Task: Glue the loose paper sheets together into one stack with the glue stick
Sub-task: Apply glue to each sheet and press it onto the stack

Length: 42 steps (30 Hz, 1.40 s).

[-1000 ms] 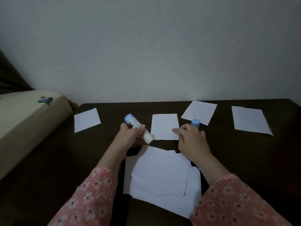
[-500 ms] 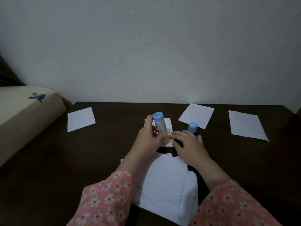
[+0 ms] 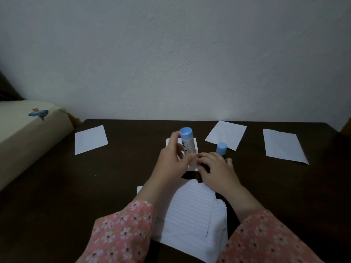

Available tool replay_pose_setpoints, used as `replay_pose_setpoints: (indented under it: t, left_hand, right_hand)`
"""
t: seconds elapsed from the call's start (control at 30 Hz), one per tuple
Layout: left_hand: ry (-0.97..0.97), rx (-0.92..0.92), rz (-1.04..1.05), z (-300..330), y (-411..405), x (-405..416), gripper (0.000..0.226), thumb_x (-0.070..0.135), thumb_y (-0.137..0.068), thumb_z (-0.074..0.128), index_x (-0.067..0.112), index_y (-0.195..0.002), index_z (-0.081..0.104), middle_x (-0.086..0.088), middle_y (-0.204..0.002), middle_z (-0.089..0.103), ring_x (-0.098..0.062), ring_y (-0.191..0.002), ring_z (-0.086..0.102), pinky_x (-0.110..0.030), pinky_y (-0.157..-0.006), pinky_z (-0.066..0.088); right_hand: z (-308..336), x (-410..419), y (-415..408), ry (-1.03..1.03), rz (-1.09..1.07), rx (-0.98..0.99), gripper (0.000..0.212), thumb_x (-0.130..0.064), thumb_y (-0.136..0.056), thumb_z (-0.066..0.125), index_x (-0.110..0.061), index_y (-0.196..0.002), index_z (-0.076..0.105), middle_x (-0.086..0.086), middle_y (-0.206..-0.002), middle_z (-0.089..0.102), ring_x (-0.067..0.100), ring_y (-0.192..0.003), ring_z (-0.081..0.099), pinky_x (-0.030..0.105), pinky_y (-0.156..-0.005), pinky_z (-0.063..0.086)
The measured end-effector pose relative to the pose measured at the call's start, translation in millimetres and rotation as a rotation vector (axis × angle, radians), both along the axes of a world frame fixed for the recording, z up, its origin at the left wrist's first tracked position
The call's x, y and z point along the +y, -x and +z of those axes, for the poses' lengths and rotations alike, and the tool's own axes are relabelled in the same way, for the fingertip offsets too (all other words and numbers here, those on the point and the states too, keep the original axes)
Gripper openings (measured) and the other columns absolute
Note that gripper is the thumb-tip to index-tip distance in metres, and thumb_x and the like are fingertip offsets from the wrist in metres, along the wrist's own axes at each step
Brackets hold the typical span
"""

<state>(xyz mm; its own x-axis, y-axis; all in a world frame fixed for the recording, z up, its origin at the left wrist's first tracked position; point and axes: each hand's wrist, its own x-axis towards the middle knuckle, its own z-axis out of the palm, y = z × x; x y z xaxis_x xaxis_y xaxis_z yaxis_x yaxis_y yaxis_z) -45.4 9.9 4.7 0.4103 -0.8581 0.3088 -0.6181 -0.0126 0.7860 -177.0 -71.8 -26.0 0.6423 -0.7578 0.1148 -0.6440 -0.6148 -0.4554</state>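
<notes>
My left hand [image 3: 173, 164] grips the glue stick [image 3: 187, 143], a white tube with a blue end pointing up, held nearly upright with its lower end down on a small white sheet [image 3: 169, 143] at the table's middle. My right hand [image 3: 218, 171] lies flat beside it, fingertips pressing that sheet's near edge. The blue cap [image 3: 221, 148] stands on the table just beyond my right hand. A stack of lined sheets [image 3: 190, 215] lies close to me between my forearms. Three loose sheets lie further off: at left [image 3: 90, 139], centre-right [image 3: 227, 133] and far right [image 3: 283, 146].
The dark wooden table [image 3: 114, 177] ends at a white wall at the back. A cream cushion with a small blue fish print [image 3: 39, 113] lies along the table's left side.
My left hand swung the glue stick from a slant beside the small sheet to nearly upright on it. The view shifted a little to the left.
</notes>
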Motion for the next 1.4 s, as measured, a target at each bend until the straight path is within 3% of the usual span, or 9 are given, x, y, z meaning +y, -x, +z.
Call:
replay_pose_setpoints:
  t: [0.23, 0.5, 0.87, 0.93, 1.03, 1.1, 1.23, 1.3, 1.4]
  left_hand:
    - [-0.104, -0.074, -0.042, -4, -3, 2, 0.058, 0.028, -0.089, 0.064, 0.043, -0.134, 0.030, 0.013, -0.092, 0.053, -0.006, -0.079, 0.056, -0.016, -0.060, 0.043]
    - [-0.211, -0.022, -0.009, 2, -28, 12, 0.063, 0.026, -0.088, 0.065, 0.040, -0.137, 0.028, 0.008, -0.108, 0.053, -0.008, -0.091, 0.053, -0.023, -0.073, 0.045]
    - [-0.175, 0.026, 0.052, 2, -48, 29, 0.060, 0.020, -0.089, 0.064, 0.039, -0.135, 0.031, 0.012, -0.110, 0.050, -0.008, -0.105, 0.050, -0.027, -0.082, 0.045]
    - [-0.082, 0.194, 0.138, -1, -49, 31, 0.060, 0.021, -0.088, 0.066, 0.033, -0.136, 0.032, 0.011, -0.115, 0.049, -0.010, -0.108, 0.049, -0.031, -0.086, 0.047]
    - [0.176, 0.668, 0.344, -2, -53, 31, 0.063, 0.023, -0.086, 0.066, 0.026, -0.139, 0.032, 0.000, -0.122, 0.055, -0.023, -0.115, 0.055, -0.036, -0.090, 0.049]
    - [0.284, 0.749, 0.442, 2, -54, 29, 0.064, 0.024, -0.088, 0.065, 0.023, -0.142, 0.030, -0.007, -0.124, 0.055, -0.028, -0.116, 0.056, -0.030, -0.082, 0.049]
    - [0.309, 0.680, 0.406, 15, -44, 21, 0.069, 0.021, -0.089, 0.063, 0.027, -0.145, 0.024, -0.005, -0.129, 0.051, -0.022, -0.116, 0.053, -0.033, -0.088, 0.047]
    - [0.267, 0.632, 0.335, 22, -38, 13, 0.067, 0.020, -0.089, 0.063, 0.026, -0.143, 0.026, -0.005, -0.129, 0.051, -0.020, -0.116, 0.053, -0.039, -0.095, 0.048]
    - [0.091, 0.421, 0.251, 30, -33, -15, 0.062, 0.019, -0.089, 0.064, 0.023, -0.140, 0.029, -0.006, -0.132, 0.051, -0.020, -0.116, 0.053, -0.035, -0.089, 0.049]
  right_hand:
    - [0, 1, -3, 0.028, -0.011, 0.009, 0.029, -0.032, -0.097, 0.045, -0.036, -0.124, 0.057, -0.021, -0.144, 0.040, 0.008, -0.140, 0.023, 0.050, -0.113, 0.016]
    - [-2, 1, -2, 0.026, -0.028, -0.006, 0.030, -0.032, -0.095, 0.047, -0.037, -0.124, 0.056, -0.024, -0.141, 0.042, 0.007, -0.138, 0.025, 0.050, -0.113, 0.017]
    - [-2, 3, 0, 0.050, -0.023, -0.031, 0.031, -0.031, -0.096, 0.047, -0.037, -0.125, 0.057, -0.023, -0.138, 0.045, 0.005, -0.135, 0.028, 0.052, -0.114, 0.016]
    - [-2, 3, 0, 0.058, -0.023, -0.047, 0.030, -0.031, -0.095, 0.048, -0.036, -0.123, 0.058, -0.022, -0.136, 0.047, 0.004, -0.133, 0.030, 0.052, -0.114, 0.015]
    - [-1, 3, 1, 0.063, -0.028, -0.078, 0.027, -0.032, -0.092, 0.053, -0.038, -0.118, 0.058, -0.020, -0.129, 0.050, 0.004, -0.128, 0.036, 0.052, -0.114, 0.017]
    - [0, 2, 0, 0.064, -0.018, -0.090, 0.026, -0.034, -0.089, 0.056, -0.038, -0.115, 0.058, -0.019, -0.123, 0.052, 0.005, -0.123, 0.040, 0.049, -0.112, 0.023]
    - [6, -6, -7, 0.107, -0.015, -0.203, 0.026, -0.041, -0.088, 0.058, -0.035, -0.114, 0.061, -0.015, -0.115, 0.056, 0.006, -0.113, 0.046, 0.030, -0.095, 0.037]
    - [9, -10, -12, 0.142, -0.047, -0.232, 0.029, -0.041, -0.091, 0.055, -0.032, -0.118, 0.060, -0.012, -0.118, 0.056, 0.007, -0.113, 0.045, 0.027, -0.092, 0.040]
    - [8, -20, -20, 0.157, -0.068, -0.143, 0.040, -0.040, -0.094, 0.051, -0.029, -0.132, 0.052, -0.009, -0.135, 0.049, 0.012, -0.124, 0.040, 0.030, -0.098, 0.038]
